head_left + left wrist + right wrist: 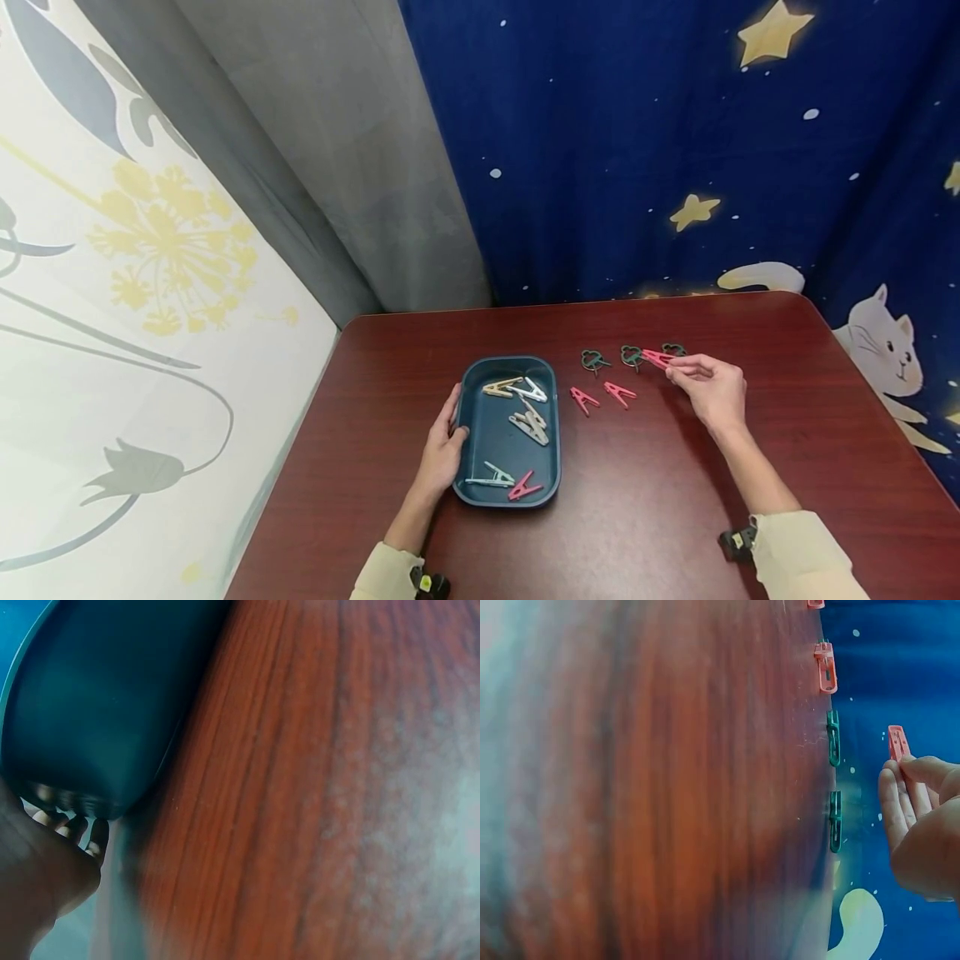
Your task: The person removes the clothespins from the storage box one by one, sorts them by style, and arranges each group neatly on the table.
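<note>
A dark blue tray (483, 437) lies on the table with several clothespins in it. My left hand (440, 454) grips its left side, thumb at the rim and fingers along the outer wall. In the left wrist view those fingertips (97, 838) sit against the tray's wall. My right hand (712, 392) pinches a pink clothespin (898, 742) between thumb and fingers, raised above the table's far right part. Beneath and beside it lie green clothespins (592, 360), one partly hidden by the hand. Two more pink clothespins (619, 393) rest between the tray and my right hand.
Inside the tray are a yellow clothespin (498, 388), a white one (534, 390), greyish ones (529, 427), a pale green one (493, 477) and a pink one (525, 487). Behind the brown table (637, 517) hang a blue curtain (585, 167) and a grey one (360, 150).
</note>
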A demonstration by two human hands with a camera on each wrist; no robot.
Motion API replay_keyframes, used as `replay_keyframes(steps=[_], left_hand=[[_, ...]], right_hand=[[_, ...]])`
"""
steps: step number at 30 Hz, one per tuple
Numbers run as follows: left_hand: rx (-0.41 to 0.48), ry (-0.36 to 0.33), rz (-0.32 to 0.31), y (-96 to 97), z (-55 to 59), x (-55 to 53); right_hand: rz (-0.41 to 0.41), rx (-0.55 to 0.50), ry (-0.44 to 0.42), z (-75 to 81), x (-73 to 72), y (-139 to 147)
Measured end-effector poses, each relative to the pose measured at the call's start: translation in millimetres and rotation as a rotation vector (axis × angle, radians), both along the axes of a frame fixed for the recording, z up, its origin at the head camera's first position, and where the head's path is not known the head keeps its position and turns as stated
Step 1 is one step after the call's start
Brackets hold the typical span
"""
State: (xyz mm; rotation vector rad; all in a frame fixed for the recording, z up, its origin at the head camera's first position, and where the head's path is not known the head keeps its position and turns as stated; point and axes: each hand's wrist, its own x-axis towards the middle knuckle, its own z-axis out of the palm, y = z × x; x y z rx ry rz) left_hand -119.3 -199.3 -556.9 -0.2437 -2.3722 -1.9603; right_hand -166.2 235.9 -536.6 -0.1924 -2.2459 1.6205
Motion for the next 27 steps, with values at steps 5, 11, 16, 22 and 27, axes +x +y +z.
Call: replay_keyframes(steps=[5,11,16,22,27], left_hand=[[0.002,0.0,-0.003,-0.2,-0.8,-0.4],[-0.009,0.007,-0.002,-0.5,-1.7,-1.0],[-0.005,0.007,-0.003,-0.3,-0.4,-0.5],[0.001,0.005,-0.006,-0.3,-0.6,-1.2],[-0.009,0.001,-0.007,-1.3,-2.2,-1.5]], right_hand=[[0.002,-0.053,-0.034,-2.1,3.8,-3],[-0.019,0.012,-0.094,-4.9,7.2,-6],[-0.02,0.094,-0.168,-6.1,10.8,-7],[-0.005,0.094,-0.212,-6.6,14.5,-6],[-0.006,0.093,-0.237,-9.2,15.7,-5]])
